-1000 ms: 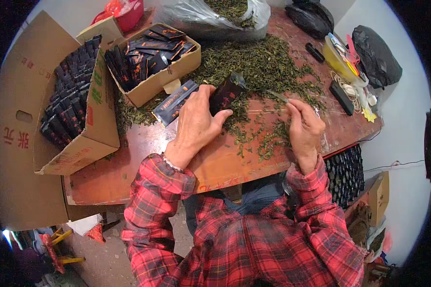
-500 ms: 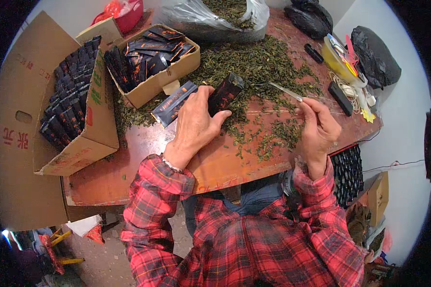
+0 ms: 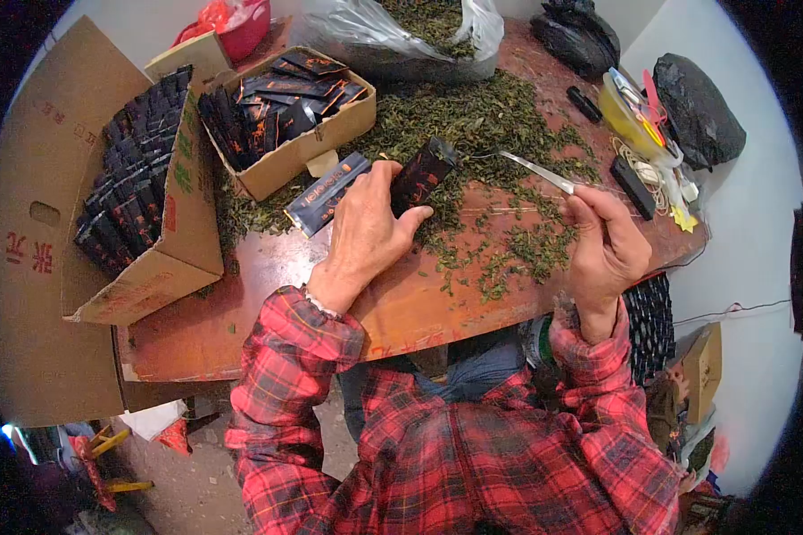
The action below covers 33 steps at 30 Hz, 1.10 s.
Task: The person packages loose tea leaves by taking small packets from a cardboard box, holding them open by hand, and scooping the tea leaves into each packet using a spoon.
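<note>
My left hand (image 3: 366, 227) is wrapped round a black pouch (image 3: 422, 176), whose open mouth faces the leaf pile. Under or beside that hand lies another dark packet (image 3: 326, 193) with orange print. Between thumb and forefinger, my right hand (image 3: 605, 245) pinches the end of a thin metal spoon (image 3: 537, 169). The spoon's far end lies at the dried leaves (image 3: 482, 111), a short way right of the pouch's mouth. Loose leaves (image 3: 535, 252) are scattered on the red table (image 3: 401, 312) between my hands.
A large carton (image 3: 192, 259) of black packets and a smaller box (image 3: 330, 134) of them stand left. Behind the leaves sits a clear plastic bag (image 3: 393, 58). A yellow bowl (image 3: 625, 116) of tools, cables (image 3: 656, 178) and black bags (image 3: 700, 111) are at the right.
My right hand has moved right and slightly down with the spoon, and the spoon's tip is now farther from the pouch's mouth. My left hand has hardly moved and still holds the pouch.
</note>
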Motion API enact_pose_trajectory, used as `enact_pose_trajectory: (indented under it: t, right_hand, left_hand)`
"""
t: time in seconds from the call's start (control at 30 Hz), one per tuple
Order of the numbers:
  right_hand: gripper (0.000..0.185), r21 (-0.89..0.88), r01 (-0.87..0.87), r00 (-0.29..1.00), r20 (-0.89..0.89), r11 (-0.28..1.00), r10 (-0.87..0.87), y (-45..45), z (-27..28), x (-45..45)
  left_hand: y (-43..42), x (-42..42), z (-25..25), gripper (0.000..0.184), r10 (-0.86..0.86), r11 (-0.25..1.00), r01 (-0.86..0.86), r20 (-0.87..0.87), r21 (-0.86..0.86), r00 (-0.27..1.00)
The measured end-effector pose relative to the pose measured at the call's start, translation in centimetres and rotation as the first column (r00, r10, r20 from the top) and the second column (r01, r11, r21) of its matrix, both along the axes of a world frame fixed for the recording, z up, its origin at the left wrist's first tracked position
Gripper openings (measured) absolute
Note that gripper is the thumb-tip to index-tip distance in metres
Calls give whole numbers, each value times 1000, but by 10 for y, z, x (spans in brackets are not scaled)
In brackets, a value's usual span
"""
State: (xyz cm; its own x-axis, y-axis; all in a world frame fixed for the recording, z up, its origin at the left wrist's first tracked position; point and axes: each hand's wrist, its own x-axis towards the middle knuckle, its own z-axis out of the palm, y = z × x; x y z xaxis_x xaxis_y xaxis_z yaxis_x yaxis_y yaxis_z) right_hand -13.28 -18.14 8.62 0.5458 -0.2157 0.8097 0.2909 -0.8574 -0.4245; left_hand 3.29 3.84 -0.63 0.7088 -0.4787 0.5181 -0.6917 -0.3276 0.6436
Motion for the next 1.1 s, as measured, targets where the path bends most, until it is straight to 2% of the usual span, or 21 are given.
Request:
enact_pose_trajectory:
  t: [0.13, 0.63, 1.1]
  right_hand:
    - [14, -94, -3, 1000, 25, 996, 5, 4, 4, 2]
    - [22, -258, -30, 996, 70, 966, 50, 10, 7, 7]
    - [29, -350, -34, 991, 111, 936, 78, 12, 9, 11]
  left_hand:
    - [1, 0, 0, 59, 3, 1000, -3, -3, 0, 1000]
    - [0, -1, 0, 62, 12, 1000, -11, -14, 22, 1000]
    - [1, -1, 1, 61, 8, 1000, -8, -4, 21, 1000]
